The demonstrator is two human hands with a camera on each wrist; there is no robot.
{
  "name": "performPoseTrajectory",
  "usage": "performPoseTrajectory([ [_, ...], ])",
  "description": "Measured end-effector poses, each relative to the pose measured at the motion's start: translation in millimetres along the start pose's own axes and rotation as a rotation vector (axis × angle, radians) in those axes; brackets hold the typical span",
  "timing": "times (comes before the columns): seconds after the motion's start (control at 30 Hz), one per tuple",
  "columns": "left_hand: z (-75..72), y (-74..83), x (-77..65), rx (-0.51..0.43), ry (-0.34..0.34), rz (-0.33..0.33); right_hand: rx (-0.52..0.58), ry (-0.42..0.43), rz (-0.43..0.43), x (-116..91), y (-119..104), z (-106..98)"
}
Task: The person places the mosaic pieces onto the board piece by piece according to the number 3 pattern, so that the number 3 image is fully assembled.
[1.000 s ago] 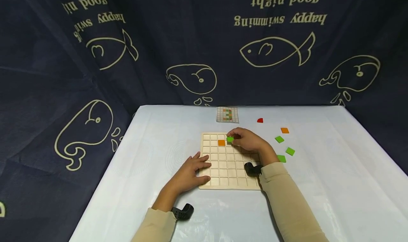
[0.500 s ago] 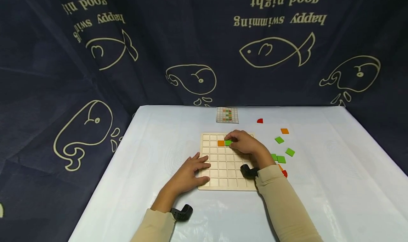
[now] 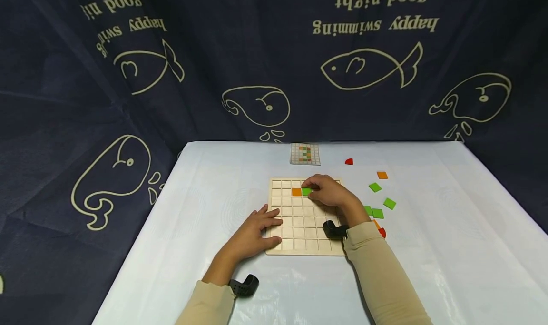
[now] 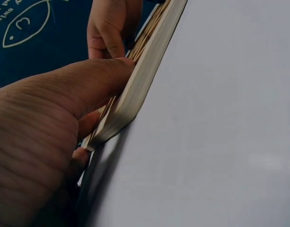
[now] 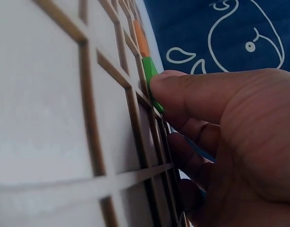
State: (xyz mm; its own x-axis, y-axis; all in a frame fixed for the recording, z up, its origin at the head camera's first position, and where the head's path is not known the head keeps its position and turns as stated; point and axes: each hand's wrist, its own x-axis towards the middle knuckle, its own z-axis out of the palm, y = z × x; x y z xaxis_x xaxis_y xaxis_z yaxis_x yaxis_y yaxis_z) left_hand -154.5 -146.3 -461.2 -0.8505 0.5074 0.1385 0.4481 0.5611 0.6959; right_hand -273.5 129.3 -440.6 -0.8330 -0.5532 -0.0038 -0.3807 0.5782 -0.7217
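A wooden grid board (image 3: 299, 232) lies on the white table, with an orange square tile (image 3: 297, 192) in one of its upper cells. Directly right of that tile, my right hand (image 3: 327, 192) pinches a green square tile (image 3: 306, 192) between thumb and fingers, down at the grid. In the right wrist view the thumb presses on the green tile (image 5: 150, 75), close beside the orange one (image 5: 140, 38). My left hand (image 3: 257, 234) rests over the board's left edge, fingers spread; the left wrist view shows its thumb (image 4: 102, 75) lying along the board's rim.
Behind the board lies a small pattern card (image 3: 305, 154) with a coloured grid. To the right are several loose pieces: a red quarter-circle (image 3: 349, 162), an orange tile (image 3: 382, 175), green tiles (image 3: 389, 203), and another red piece (image 3: 382, 232) partly hidden by the right sleeve. A dark printed curtain (image 3: 299, 115) hangs behind.
My right hand has moved slightly left and toward me, bringing the green tile down into the cell beside the orange tile. In the last half second it holds still. My left hand stays put.
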Motion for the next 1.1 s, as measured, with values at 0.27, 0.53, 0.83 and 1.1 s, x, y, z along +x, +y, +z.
performPoseTrajectory([
  [0.27,0.6,-0.9,0.1,0.001,0.0,0.005,-0.054,0.016,-0.008,-2.3,-1.3,0.6],
  [0.53,1.6,-1.8,-0.5,-0.002,0.001,-0.006,0.009,-0.005,-0.01,-3.7,0.1,-1.3],
  [0.83,0.4,-1.1,0.4,-0.005,-0.002,-0.015,0.065,-0.003,0.04,-3.2,3.7,-4.0],
  [1.1,0.9,-1.6,-0.1,-0.009,-0.001,-0.007,0.112,0.013,0.035,-4.7,2.7,-7.8],
])
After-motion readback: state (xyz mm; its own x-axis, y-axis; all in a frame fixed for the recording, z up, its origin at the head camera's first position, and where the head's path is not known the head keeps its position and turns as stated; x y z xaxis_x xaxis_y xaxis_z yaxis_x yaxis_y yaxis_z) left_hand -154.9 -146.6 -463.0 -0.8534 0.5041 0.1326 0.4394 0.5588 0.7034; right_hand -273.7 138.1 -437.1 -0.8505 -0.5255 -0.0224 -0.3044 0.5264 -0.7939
